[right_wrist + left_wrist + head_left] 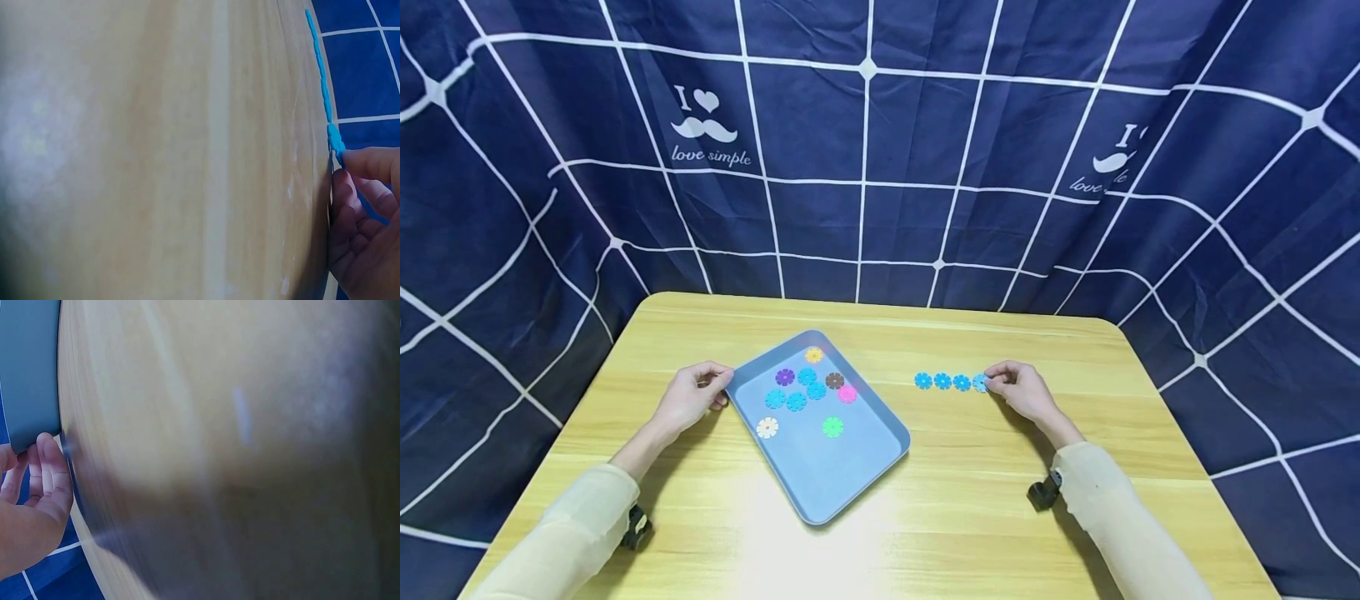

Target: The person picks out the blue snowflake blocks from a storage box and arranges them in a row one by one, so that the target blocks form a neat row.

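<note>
My left hand (694, 392) grips the left corner of a grey-blue tray (820, 496), thumb above and fingers underneath; the left wrist view shows the fingertips right at the tray's edge. Several notched plastic discs lie in the tray, among them a purple disc (785, 377), an orange disc (814, 355), a brown disc (834, 381), a pink disc (847, 393) and a green disc (832, 427). Right of the tray runs a straight row of blue notched discs (942, 381). At its right end my right hand (1021, 390) pinches a blue disc (336, 140) between thumb and fingers.
All of this is on a light wooden table (970, 517), with a bright glare patch near its front. A dark blue curtain (808, 217) with white lines encloses the back and sides. Black wrist cameras (1043, 493) hang below both sleeves.
</note>
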`<state>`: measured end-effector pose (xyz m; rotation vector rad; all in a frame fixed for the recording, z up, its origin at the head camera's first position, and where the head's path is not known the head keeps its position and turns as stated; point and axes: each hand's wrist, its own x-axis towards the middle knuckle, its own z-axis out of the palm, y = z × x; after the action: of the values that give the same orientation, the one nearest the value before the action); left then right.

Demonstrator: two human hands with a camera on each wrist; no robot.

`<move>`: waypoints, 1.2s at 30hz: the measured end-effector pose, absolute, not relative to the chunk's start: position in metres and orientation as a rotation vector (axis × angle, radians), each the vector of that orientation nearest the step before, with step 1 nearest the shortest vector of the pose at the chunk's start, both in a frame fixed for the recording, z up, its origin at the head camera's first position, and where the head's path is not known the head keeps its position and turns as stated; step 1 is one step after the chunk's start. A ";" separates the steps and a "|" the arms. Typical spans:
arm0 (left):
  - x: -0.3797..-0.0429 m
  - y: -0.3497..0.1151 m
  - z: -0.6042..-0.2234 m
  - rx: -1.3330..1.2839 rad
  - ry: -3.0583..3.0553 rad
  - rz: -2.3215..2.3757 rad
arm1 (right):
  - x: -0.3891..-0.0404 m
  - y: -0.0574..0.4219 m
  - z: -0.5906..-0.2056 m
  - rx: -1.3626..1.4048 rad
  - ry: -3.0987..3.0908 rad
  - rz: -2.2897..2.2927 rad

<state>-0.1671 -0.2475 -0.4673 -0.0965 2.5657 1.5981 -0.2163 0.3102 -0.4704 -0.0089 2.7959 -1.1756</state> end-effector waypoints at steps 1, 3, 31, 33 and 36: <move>-0.167 -0.247 -0.467 -0.097 2.565 1.598 | -0.216 0.310 -0.470 -0.012 2.800 -1.169; -0.167 -0.247 -0.467 -0.099 2.564 1.598 | -0.216 0.310 -0.470 -0.009 2.800 -1.165; -0.165 -0.247 -0.460 -0.108 2.544 1.593 | -0.211 0.269 -0.444 -0.157 2.700 -1.336; -0.165 -0.247 -0.460 -0.109 2.543 1.592 | -0.212 0.260 -0.440 -0.192 2.707 -1.325; -0.165 -0.247 -0.460 -0.110 2.542 1.592 | -0.212 0.245 -0.434 -0.226 2.709 -1.321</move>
<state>-0.1648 -0.2467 -0.4598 -0.1098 2.5424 1.5920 -0.2123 0.2445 -0.4339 -0.2265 2.7090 -1.3206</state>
